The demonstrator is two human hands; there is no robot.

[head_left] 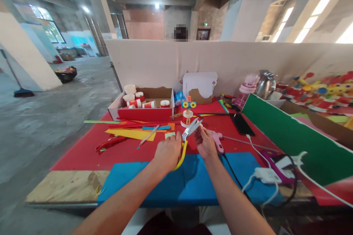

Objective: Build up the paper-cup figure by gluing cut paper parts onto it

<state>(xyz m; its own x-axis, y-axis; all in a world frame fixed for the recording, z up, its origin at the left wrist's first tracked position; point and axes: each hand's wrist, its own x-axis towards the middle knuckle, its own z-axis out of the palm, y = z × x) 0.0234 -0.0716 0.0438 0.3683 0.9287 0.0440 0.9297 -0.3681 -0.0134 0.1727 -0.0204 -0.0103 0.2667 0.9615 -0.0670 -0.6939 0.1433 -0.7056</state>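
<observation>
My left hand (168,152) is closed on a pair of scissors (190,128) with yellow handles. Their silver blades point up and to the right, slightly apart. My right hand (204,142) is beside the blade tips, thumb and fingers pinched on something small that I cannot make out. Just behind the blades a paper-cup figure (187,118) stands upright, red and white, with a coiled neck and yellow ring eyes. A pink glue gun (217,140) lies right of my right hand.
A box (145,114) of paper cups stands at the back left. Colored paper strips (132,133) and a pen (149,136) lie left of my hands. A phone (242,124), white cables and a green box wall (292,139) are on the right. Behind stands a white partition (234,58).
</observation>
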